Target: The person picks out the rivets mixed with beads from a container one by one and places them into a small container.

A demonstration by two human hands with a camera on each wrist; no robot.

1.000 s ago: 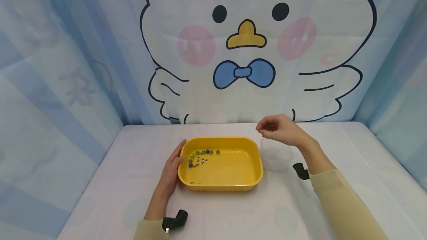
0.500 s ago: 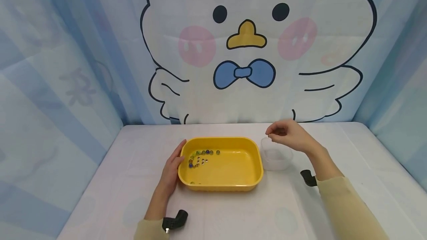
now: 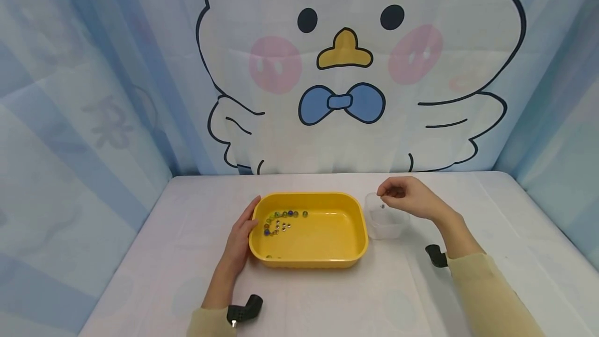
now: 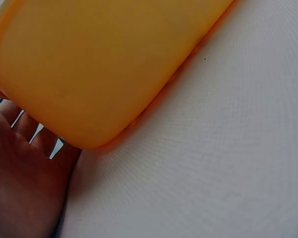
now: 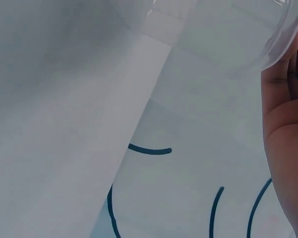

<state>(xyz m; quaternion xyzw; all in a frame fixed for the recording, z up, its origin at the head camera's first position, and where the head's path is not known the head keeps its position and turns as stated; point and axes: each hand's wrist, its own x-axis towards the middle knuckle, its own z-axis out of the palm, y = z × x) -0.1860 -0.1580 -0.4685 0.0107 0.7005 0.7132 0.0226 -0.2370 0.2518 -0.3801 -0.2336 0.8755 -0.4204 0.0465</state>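
In the head view, my left hand (image 3: pixel 238 238) holds the left end of a yellow tray (image 3: pixel 323 261), its thumb over the rim. The left wrist view shows the fingers (image 4: pixel 25 124) along the tray's outer wall. Glass marbles (image 3: pixel 290 214) and small shiny gems (image 3: pixel 284 225) lie in the tray's left part. My right hand (image 3: pixel 409 196), fingers curled with tips together, hovers over a clear plastic container (image 3: pixel 386 228). A tiny shiny gem (image 3: pixel 382 206) shows just below the fingertips, apparently apart from them. Whether anything else is between the fingertips is hidden.
The container stands close to the tray's right end on a pale cloth-covered table (image 3: pixel 327 306). A curtain (image 3: pixel 346 144) with a cartoon bird hangs at the table's back edge. Black wrist cameras (image 3: pixel 245 310) are strapped to both wrists.
My right hand has moved right and lower, over the clear container. A tiny shiny gem now shows beneath its fingertips. The left hand and the tray have stayed in place.
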